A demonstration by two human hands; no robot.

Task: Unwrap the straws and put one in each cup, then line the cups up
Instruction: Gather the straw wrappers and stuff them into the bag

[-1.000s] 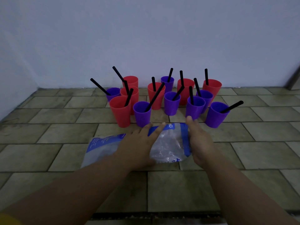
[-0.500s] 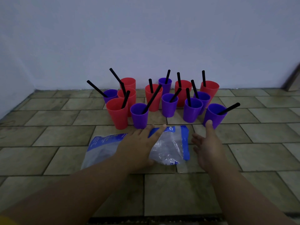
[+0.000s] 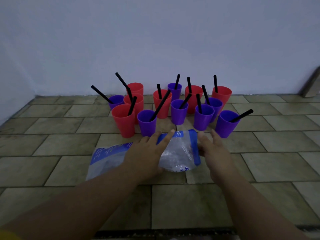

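Presses left grip (image 3: 147, 151) flat, fingers straight, on the clear plastic bag (image 3: 178, 153) lying on the tiled floor (image 3: 277, 163) at 6 o'clock of the cups (image 3: 179, 113); rests right grip (image 3: 212, 151) open, holding nothing, against the bag's blue edge at 3 o'clock; finds red and purple cups bunched, not lined up, at 12 o'clock, each seemingly with a black straw (image 3: 160, 108); judges lining-up the step left; risks the dragged bag clipping the front purple cup (image 3: 147, 125) just beyond, toppling it into neighbours; risks also the low-leaning straw (image 3: 241, 116) at 2 o'clock catching the right grip and tipping its light cup.
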